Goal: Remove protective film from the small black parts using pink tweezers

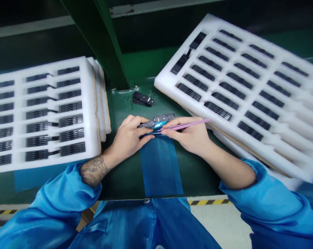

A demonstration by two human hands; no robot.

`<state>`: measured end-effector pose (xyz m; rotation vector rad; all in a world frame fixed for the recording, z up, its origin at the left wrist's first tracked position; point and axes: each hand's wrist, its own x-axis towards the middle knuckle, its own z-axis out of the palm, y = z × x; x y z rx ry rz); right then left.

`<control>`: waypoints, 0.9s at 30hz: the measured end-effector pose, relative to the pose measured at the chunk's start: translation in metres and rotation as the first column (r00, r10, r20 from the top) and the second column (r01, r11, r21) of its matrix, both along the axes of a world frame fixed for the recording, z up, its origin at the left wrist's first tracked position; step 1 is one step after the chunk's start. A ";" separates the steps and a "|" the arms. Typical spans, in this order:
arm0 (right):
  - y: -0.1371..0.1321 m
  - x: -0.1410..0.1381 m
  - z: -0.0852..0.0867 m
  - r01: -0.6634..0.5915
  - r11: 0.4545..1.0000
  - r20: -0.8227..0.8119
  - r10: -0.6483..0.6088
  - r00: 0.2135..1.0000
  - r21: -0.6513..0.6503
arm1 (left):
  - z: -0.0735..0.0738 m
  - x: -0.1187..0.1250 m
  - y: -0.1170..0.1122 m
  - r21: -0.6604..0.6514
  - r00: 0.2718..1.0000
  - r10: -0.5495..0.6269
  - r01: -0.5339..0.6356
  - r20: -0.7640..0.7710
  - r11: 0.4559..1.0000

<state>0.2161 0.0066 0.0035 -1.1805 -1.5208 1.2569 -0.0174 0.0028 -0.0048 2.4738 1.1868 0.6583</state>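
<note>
My left hand [130, 134] is closed at the top end of a blue sheet with rows of tiny marks [161, 169], its thumb and index finger pinching the lifted edge. Its upper fingers lie against a small black plastic part [146, 124]. A second black part [163, 118] sits just beyond the sheet's shiny, bent end. In my right hand [191, 136] are pink tweezers [190, 124], their tips pointing left at the blue edge between both hands. What the tips touch is too small to make out.
Farther back lies a fanned stack of black parts [143, 99]. White foam trays [90, 103] with black pieces in slots are stacked at left; more foam trays [169, 81] stand tilted at right. A green post [104, 41] rises behind the green table [120, 173].
</note>
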 end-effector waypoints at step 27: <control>0.000 -0.002 -0.001 -0.033 0.999 0.041 0.031 0.999 0.034 | -0.002 0.000 -0.001 -0.006 1.000 -0.002 0.002 0.000 1.000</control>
